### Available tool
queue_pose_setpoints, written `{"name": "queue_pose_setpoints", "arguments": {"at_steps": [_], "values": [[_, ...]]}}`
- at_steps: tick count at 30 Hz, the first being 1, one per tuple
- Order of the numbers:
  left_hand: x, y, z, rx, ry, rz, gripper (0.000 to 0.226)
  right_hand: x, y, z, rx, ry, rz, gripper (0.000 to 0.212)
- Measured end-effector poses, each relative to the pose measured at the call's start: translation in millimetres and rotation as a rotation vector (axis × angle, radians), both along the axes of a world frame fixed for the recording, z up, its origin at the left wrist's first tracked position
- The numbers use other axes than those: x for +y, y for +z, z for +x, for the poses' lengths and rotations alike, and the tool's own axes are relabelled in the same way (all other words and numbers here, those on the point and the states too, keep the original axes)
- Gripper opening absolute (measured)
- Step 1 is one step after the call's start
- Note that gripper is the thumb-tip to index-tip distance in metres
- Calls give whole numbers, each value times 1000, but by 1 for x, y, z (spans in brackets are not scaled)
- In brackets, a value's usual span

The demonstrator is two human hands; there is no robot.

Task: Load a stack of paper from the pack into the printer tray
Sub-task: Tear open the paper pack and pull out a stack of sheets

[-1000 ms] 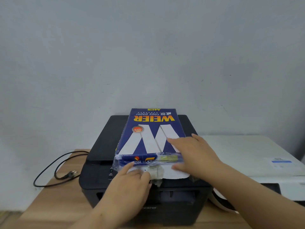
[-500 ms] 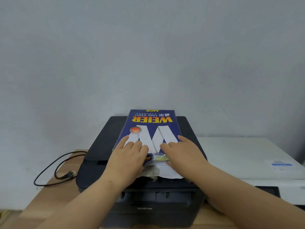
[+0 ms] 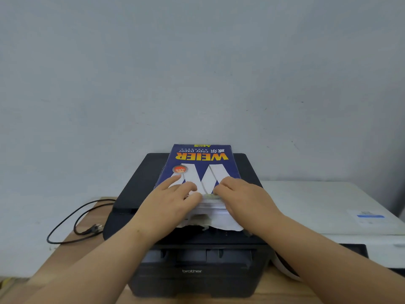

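A blue pack of copy paper (image 3: pixel 201 163) lies on top of a black printer (image 3: pixel 197 270), its torn-open end facing me. White sheets (image 3: pixel 215 210) show at that open end. My left hand (image 3: pixel 173 202) rests on the near left part of the pack, fingers spread over the wrapper and thumb at the paper edge. My right hand (image 3: pixel 243 198) lies on the near right part, fingertips at the wrapper's torn edge above the sheets. The printer's front tray (image 3: pixel 203 257) sits closed below the pack.
A black power cable (image 3: pixel 74 222) with its plug lies loose on the wooden table (image 3: pixel 72 255) to the left. A white printer (image 3: pixel 328 207) stands to the right of the black one. A plain wall rises behind.
My left hand moved up from the torn flap onto the top of the pack. My right hand slid left toward the middle. The wrapper edge is pushed back, so more white sheets show.
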State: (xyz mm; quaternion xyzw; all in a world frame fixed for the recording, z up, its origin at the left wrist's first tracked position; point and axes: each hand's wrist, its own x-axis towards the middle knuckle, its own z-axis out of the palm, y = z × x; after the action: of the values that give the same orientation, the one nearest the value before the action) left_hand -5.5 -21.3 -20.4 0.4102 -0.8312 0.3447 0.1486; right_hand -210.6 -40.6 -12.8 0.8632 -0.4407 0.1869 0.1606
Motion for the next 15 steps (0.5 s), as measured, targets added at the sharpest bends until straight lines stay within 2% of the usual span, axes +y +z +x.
{"name": "queue_pose_setpoints", "arguments": {"at_steps": [2, 6, 9, 11, 12, 15], "values": [[1, 2, 0, -23, -14, -1, 45, 5, 1, -2, -5, 81, -24, 42], [-2, -1, 9, -69, 22, 74, 60, 5, -6, -8, 114, 156, -148, 63], [-8, -8, 17, 65, 73, 252, 77, 9, -4, -4, 111, 145, 12, 55], [-9, -7, 22, 216, 85, 399, 72, 12, -1, -1, -6, 51, 182, 44], [-10, -6, 24, 275, 92, 466, 66, 11, -2, 0, -126, -12, 277, 41], [-15, -5, 27, 341, 132, 552, 55, 11, 1, 4, -446, -90, 465, 35]]}}
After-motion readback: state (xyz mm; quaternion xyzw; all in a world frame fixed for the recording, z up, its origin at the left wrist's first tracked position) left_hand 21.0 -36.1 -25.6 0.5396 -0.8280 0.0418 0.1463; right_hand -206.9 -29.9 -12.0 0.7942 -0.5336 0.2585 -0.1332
